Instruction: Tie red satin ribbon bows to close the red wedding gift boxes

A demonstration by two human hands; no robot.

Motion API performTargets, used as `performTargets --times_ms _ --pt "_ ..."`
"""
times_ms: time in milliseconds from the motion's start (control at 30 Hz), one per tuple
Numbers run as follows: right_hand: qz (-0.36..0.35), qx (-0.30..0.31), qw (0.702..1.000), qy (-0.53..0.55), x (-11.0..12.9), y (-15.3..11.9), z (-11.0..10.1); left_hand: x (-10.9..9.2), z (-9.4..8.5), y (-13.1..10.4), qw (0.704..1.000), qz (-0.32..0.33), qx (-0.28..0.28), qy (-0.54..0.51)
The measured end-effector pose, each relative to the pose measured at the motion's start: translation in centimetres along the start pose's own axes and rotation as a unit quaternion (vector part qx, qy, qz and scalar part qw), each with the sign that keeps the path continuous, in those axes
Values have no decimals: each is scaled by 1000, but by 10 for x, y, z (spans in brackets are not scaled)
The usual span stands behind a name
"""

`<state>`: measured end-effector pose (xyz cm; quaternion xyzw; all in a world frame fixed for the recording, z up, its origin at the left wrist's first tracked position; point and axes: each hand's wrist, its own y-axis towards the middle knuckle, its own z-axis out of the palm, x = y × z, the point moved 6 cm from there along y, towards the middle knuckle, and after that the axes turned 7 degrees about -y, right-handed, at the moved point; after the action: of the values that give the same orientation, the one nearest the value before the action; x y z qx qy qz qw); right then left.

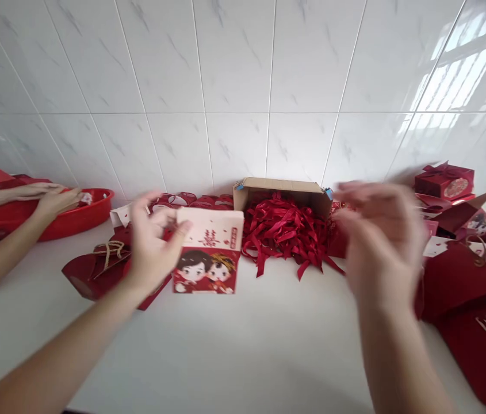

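"So, where's the cream-and-red printed card packet (206, 253)?"

"Upright over the smooth white bench (247, 356), left of the heap of dark-red ribbons (286, 236) spilling from an open brown cardboard box (283, 185). Whether its lower edge touches down, I can't tell."

"And the grip?"

"The left hand (154, 244) pinches its upper left edge, thumb on the front face. The right hand (381, 247), half curled beyond the ribbons, is too blurred to show if it has hold of anything."

"How would it handle?"

"Light, I'd guess, and fairly stiff, though a hard squeeze could crease it. The side edges look the best hold; the printed face might slip a little."

"The room?"

"Marbled white wall tiles (234, 75) behind, window light reflected at right; a red plastic basin (79, 221) beside a co-worker's hands (57, 200) at left."
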<state>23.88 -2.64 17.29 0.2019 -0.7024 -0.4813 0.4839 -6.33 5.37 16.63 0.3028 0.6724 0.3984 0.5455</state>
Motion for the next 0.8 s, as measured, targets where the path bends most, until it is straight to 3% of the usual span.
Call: performTargets --times_ms 100,167,233,333,600,800 --pt "37 123 989 71 -23 -12 55 22 36 -40 997 -54 19 -55" --pt "48 231 969 76 -41 -26 91 36 47 -61 994 -90 4 -68" --pt "65 274 957 70 -59 -38 110 45 50 -75 992 -108 -13 -66" --pt "98 287 951 62 -76 -48 120 54 47 -86 990 -125 -21 -62" --pt "120 323 939 13 -83 -60 132 71 37 -101 974 -223 26 20" --pt "200 322 918 116 -88 -71 143 66 45 -97 973 -220 59 -39"
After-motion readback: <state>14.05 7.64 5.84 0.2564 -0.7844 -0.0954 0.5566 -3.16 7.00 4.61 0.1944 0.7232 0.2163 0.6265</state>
